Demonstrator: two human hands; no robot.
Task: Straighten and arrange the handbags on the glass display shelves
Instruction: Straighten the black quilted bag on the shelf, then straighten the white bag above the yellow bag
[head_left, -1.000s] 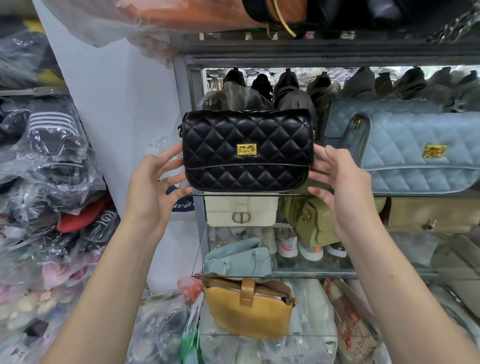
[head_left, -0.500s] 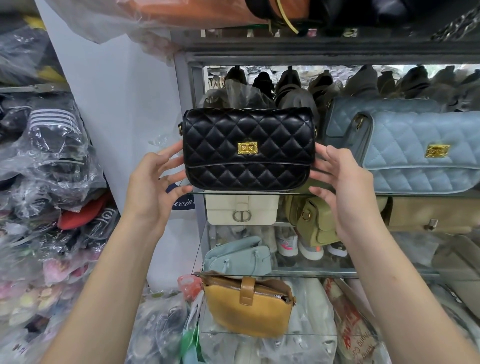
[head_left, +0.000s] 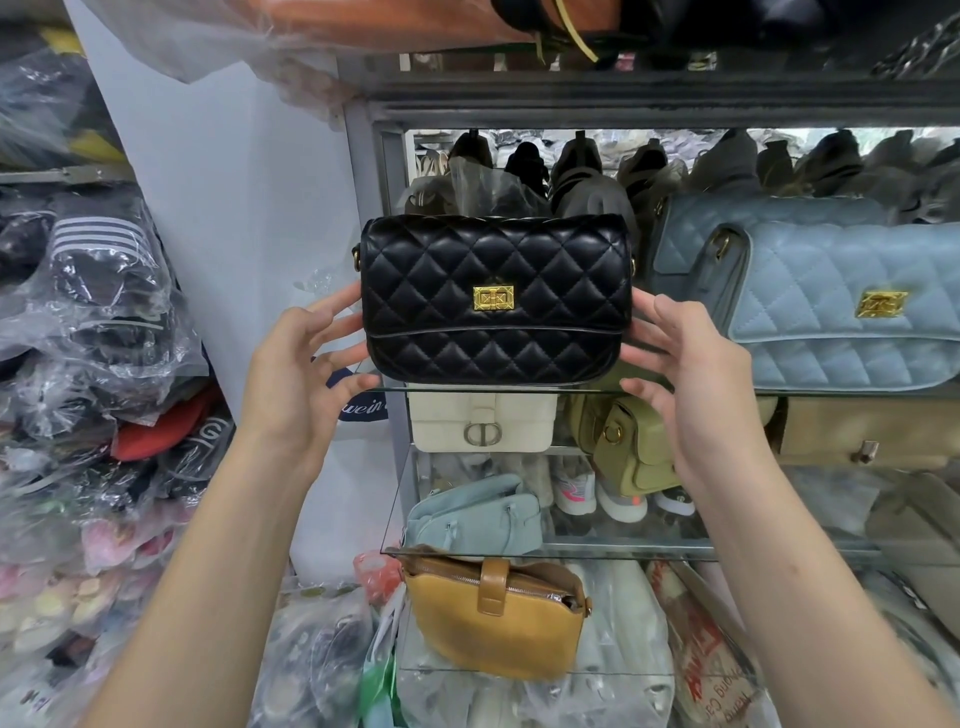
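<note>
One black bag (head_left: 493, 249) stands upright on the shelf (head_left: 685, 391) between my spread, straight fingers, its long axis running from left hand (head_left: 291, 374) to right hand (head_left: 696, 374), one gold clasp (head_left: 492, 300) facing me.

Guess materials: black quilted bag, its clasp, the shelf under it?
Black quilted bag: looks like leather or faux leather with a semi-gloss finish, going by the soft highlights on its puffy stitched diamonds. Can't tell real from synthetic.
Clasp: gold-toned metal by its look, shiny, possibly plated.
Shelf: clear glass. The bags below show through it, and it has a thin pale edge.
</note>
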